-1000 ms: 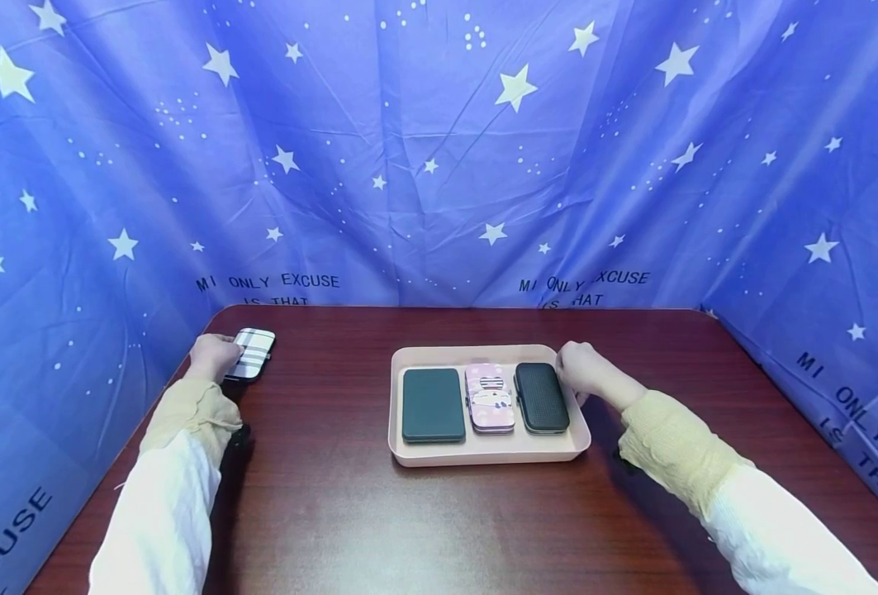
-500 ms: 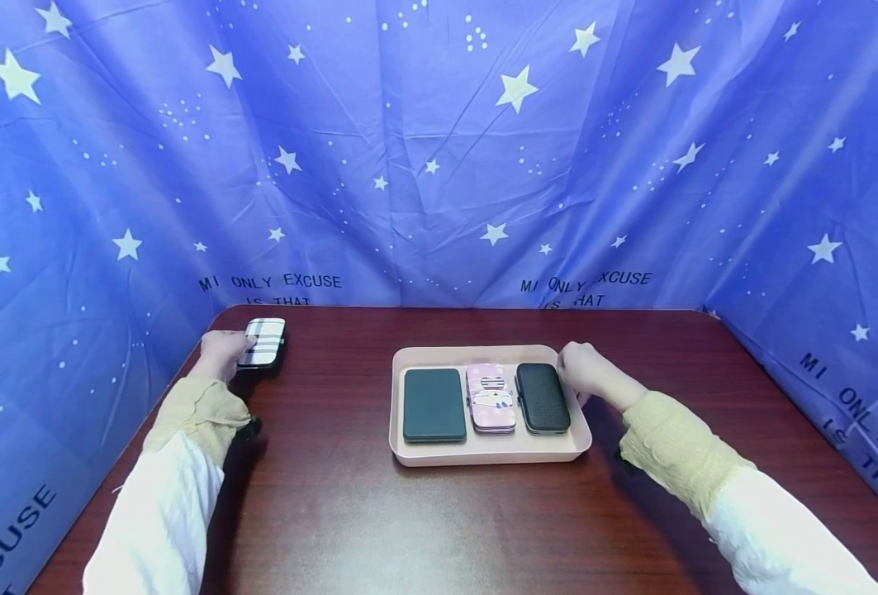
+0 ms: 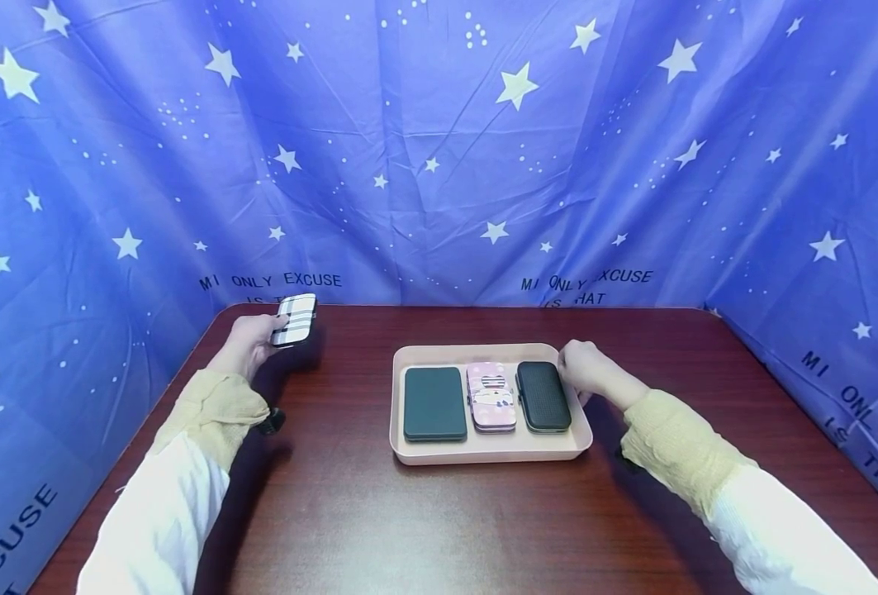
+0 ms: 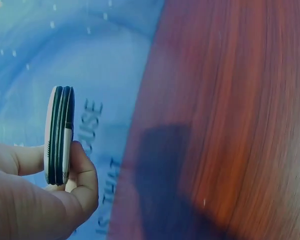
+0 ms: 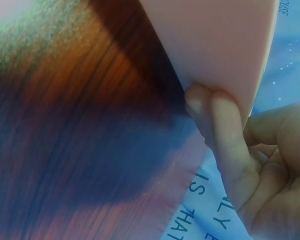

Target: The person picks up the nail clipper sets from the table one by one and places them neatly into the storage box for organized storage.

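Observation:
My left hand [image 3: 248, 339] pinches a small flat plaid case [image 3: 296, 321], white with dark stripes, above the table's back left. Seen edge-on in the left wrist view, this case [image 4: 59, 137] has dark metal-like rims and sits between thumb and fingers. At the right end of a beige tray [image 3: 486, 456], my right hand [image 3: 586, 369] grips the wall. In the right wrist view its fingers [image 5: 225, 120] press the outer side of the tray [image 5: 220, 45]. Inside the tray lie a dark green flat case [image 3: 434, 405], a pink cartoon-print case [image 3: 491, 398] and a black textured case [image 3: 543, 397].
The tray stands on a dark red-brown wooden table [image 3: 424, 529]. A blue star-print curtain [image 3: 439, 165] hangs behind and along both sides of the table. A black device [image 3: 271, 421] shows at the left wrist.
The left hand has lifted the plaid case off the table's left side and moved it rightward and away from me. The right hand and tray have hardly moved.

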A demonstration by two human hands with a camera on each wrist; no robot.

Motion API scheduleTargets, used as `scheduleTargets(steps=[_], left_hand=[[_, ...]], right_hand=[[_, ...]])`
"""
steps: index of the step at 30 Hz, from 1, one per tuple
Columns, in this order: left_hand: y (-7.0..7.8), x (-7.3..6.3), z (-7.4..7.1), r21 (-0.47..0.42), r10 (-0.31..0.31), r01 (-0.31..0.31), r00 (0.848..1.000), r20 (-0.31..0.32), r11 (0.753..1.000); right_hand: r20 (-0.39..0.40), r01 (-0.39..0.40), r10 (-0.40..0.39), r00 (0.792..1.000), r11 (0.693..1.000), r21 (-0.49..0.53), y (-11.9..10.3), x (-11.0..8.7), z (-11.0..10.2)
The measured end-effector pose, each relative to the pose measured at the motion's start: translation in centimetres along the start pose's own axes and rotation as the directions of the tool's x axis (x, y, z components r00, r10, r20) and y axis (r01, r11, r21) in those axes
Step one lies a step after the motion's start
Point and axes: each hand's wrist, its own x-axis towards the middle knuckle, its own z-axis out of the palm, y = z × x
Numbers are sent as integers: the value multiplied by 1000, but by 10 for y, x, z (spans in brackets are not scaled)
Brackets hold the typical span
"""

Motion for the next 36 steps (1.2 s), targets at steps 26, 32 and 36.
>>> scheduleTargets(steps=[26, 32, 36], left_hand=[[21, -30, 50, -85, -73, 87, 984, 163, 993], [20, -35, 61, -65, -67, 82, 976, 206, 995], [18, -38, 69, -53, -65, 77, 975, 213, 996]], right_hand=[[-2, 27, -27, 1000, 998, -53, -1, 1, -1], [-16, 35, -37, 999, 996, -83, -2, 0, -1], [-10, 31, -32, 999, 998, -48, -3, 0, 0]])
